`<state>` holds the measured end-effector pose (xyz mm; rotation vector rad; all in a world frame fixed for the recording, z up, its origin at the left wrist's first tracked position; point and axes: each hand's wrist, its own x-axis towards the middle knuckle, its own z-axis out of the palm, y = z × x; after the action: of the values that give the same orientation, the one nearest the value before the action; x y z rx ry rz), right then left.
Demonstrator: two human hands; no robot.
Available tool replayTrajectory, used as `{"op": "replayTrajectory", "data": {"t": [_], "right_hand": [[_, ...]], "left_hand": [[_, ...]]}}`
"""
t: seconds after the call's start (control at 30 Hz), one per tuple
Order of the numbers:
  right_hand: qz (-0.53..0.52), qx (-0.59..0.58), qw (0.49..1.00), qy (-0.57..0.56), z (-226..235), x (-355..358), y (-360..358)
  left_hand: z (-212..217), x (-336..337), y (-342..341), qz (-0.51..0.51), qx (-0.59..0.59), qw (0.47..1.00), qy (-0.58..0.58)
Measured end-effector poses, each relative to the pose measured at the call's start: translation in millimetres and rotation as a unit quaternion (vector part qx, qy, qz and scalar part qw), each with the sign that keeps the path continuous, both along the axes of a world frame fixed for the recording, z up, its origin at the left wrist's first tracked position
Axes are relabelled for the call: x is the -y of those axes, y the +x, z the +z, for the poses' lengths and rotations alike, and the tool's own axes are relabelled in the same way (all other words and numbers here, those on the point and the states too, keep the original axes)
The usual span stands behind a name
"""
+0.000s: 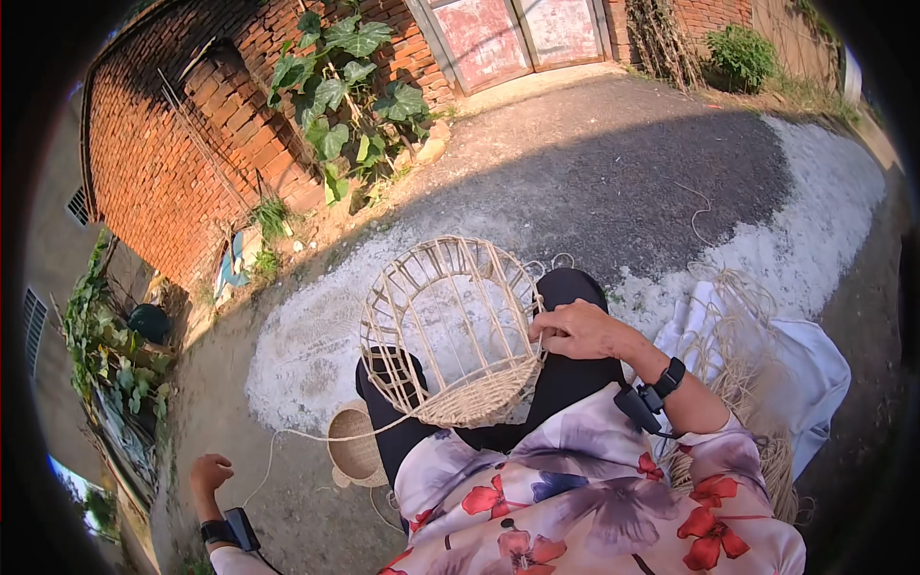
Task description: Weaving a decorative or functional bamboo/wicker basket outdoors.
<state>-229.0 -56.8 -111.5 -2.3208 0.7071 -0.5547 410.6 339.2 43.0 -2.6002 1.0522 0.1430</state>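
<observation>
A half-woven basket rests tilted across my lap. Its lower part is tightly woven from tan cord, and bare cord-wrapped ribs rise to a round rim. On the basket's right side my right hand is closed around the frame. A long pale cord leaves the weave on the left and sags toward my left wrist. My left hand is held far out to the left, fingers curled; whether the cord runs into them cannot be made out.
A small round woven basket sits on the ground by my left leg. To my right, a heap of loose cord lies over a white cloth. Ahead are a brick wall, a leafy plant and a faded red door.
</observation>
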Motion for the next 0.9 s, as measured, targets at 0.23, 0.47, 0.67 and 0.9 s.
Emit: {"op": "replayTrajectory", "data": {"t": [0.23, 0.47, 0.67, 0.9], "right_hand": [[0.010, 0.040, 0.999, 0.010, -2, -7, 2], [-0.038, -0.005, 0.999, 0.020, 3, -18, 4], [-0.005, -0.025, 0.999, 0.027, 0, -17, 4], [0.002, 0.010, 0.999, 0.037, -7, -16, 3]], "left_hand": [[-67, 208, -337, -0.322, -0.269, 0.836, -0.353], [-101, 250, -403, -0.441, -0.192, 0.816, -0.321], [-110, 247, -398, -0.446, -0.215, 0.808, -0.319], [-108, 240, -394, -0.418, -0.274, 0.802, -0.327]]}}
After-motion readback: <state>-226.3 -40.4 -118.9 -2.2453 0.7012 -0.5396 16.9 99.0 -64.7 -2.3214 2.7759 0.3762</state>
